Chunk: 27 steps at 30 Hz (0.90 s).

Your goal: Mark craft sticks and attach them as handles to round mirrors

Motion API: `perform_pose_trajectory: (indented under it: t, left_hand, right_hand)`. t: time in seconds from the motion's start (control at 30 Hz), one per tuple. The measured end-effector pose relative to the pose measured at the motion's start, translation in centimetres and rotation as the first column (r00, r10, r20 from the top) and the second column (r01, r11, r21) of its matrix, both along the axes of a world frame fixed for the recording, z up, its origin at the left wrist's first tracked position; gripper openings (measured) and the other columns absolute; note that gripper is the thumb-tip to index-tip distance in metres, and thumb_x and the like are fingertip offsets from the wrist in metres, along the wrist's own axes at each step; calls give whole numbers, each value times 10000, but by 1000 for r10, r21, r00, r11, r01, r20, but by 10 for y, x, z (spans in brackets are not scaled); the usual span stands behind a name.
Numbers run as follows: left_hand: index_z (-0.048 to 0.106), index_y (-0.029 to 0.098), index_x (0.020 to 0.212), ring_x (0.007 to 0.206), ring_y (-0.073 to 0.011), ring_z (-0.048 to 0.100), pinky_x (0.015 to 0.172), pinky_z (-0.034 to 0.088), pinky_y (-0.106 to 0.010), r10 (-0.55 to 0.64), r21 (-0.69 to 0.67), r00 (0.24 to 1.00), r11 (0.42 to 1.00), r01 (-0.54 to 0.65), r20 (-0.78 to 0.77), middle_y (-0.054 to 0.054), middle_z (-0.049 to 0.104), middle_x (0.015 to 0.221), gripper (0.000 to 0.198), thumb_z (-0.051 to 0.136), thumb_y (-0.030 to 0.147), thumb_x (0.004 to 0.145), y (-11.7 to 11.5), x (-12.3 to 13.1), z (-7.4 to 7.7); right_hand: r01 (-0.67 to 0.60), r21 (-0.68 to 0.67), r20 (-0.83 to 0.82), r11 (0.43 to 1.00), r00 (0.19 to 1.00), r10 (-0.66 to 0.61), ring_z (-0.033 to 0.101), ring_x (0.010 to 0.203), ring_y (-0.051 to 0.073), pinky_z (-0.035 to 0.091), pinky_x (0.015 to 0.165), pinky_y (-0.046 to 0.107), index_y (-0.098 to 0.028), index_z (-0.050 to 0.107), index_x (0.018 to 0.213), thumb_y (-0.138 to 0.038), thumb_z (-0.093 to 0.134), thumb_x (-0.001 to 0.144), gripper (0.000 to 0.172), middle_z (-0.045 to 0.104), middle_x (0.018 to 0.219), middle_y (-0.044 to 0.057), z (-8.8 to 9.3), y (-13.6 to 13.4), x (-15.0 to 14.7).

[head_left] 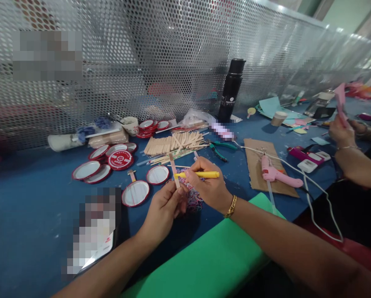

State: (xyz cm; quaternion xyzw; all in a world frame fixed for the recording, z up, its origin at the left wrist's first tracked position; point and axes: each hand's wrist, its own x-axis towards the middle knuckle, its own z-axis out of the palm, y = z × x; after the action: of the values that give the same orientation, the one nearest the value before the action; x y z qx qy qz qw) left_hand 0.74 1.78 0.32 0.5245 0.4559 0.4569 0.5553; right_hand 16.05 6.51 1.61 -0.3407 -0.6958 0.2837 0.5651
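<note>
On the far side, left of center: white cup, thin dark tool at its rim, contents can't be made out. Far, right of center: capped black flask. Farther right, small brownish cup, with a clear jar beyond it; can't tell what's inside either.

Surface is a blue tabletop, perforated metal panel along the far side. Left: cluster of red-rimmed lids, some overlapping, mostly pale inside up; one shows a red printed face. Nearer, a single lid with a short stick at its far edge. Phone near left. Mid-far, pile of wooden sticks, green-handled pliers just right. Right: cardboard under a pink glue gun, white cord looping past. Green sheet at the near edge. Far right, another person's hands hold a pink piece.

Fingers: left hand pinches the near end of a wooden craft stick, far end free, beside tangled pink-purple yarn. Right hand has a yellow pen in a writing grip, tip at the stick; can't tell if it's touching. Gold bracelet on that wrist.
</note>
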Motion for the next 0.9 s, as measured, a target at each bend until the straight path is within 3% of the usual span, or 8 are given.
perform_pose_trajectory:
  t: [0.9]
  left_hand:
    - [529,196,750,435,-76,361,419,234,-214,19,-4,1000,1000,-19,-11,42,543,536,424,652,587,857,-1,1,2]
  right_hand:
    - [25,11,-8,1000,1000,-25,499,629,143,411,631,302,-229,529,688,-299,604,929,262,540,671,-28,1,1,-1]
